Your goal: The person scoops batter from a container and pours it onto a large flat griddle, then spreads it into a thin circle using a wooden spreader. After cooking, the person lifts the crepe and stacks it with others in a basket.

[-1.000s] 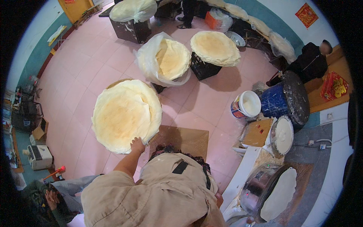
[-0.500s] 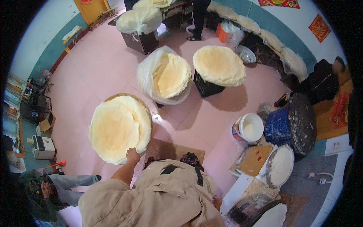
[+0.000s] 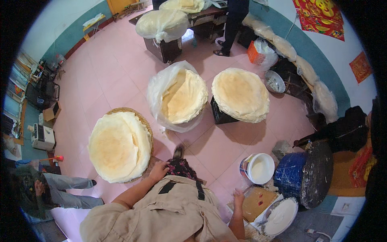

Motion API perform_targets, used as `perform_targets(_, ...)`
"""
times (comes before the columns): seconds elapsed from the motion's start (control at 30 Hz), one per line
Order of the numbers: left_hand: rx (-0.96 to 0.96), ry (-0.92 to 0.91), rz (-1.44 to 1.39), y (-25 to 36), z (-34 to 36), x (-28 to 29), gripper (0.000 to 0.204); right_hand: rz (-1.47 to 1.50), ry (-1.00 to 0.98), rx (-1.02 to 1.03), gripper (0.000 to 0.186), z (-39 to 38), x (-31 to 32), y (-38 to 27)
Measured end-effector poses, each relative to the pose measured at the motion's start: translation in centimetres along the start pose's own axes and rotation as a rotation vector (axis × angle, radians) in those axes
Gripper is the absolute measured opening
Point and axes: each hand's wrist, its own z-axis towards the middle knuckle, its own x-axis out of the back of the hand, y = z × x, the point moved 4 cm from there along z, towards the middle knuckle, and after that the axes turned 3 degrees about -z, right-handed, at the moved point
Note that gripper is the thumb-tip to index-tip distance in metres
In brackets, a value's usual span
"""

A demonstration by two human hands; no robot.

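My left hand [image 3: 160, 169] is near the right edge of a stack of large pale flatbreads [image 3: 115, 147] on a woven tray [image 3: 143, 117]; it looks empty, fingers loosely bent. My right hand [image 3: 238, 196] hangs open near a white bucket [image 3: 258, 168] of pale paste and a stained board [image 3: 256, 203]. A basin [image 3: 281, 217] of white batter sits beside the board. Farther forward are a plastic-wrapped flatbread stack [image 3: 182, 96] and another stack [image 3: 240, 92] on a black crate [image 3: 222, 115].
A person in grey trousers [image 3: 66, 181] is at my left, another in dark clothes [image 3: 342, 127] at right beside a blue drum [image 3: 289, 173]. Someone stands [image 3: 230, 32] by the back table [image 3: 203, 22]. A metal bowl [image 3: 274, 81] and plastic-covered piles [image 3: 306, 72] line the right wall.
My left hand has left the flatbread stack's surface and moved to its right. My right hand has come further into view. The view has shifted forward, with surroundings lower in the picture.
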Motion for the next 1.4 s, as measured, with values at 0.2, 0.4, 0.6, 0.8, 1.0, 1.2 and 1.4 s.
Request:
perform_targets(0.2,0.069,-0.107,-0.206,-0.4,11.9,-2.7,0.029,-0.028,-0.026,0.287,0.028,8.5,-9.4,-18.6)
perform_targets(0.4,0.144,-0.179,-0.199,-1.3,19.6,0.4,0.023,-0.627,-0.219,0.645,0.030,20.9,-22.4,-36.0)
perform_targets(0.6,0.288,-0.172,-0.202,-4.2,22.8,3.9,0.022,-0.616,-0.352,0.729,0.035,37.2,-40.1,-46.9)
perform_targets(0.8,0.451,-0.139,-0.224,-6.7,24.4,5.2,0.024,-0.838,-0.334,0.768,0.046,49.2,-52.1,-47.7)
perform_targets(1.0,0.489,-0.044,-0.290,-7.7,24.5,5.5,0.025,-1.029,-0.173,0.564,0.044,50.1,-54.5,-47.4)
perform_targets(1.2,0.489,-0.050,-0.269,-7.7,24.2,5.1,0.025,-1.128,-0.275,0.560,0.024,51.9,-54.0,-46.9)
perform_targets(1.4,0.473,0.010,-0.267,-6.6,23.9,4.7,0.025,-0.926,-0.294,0.599,0.017,50.5,-52.7,-47.6)
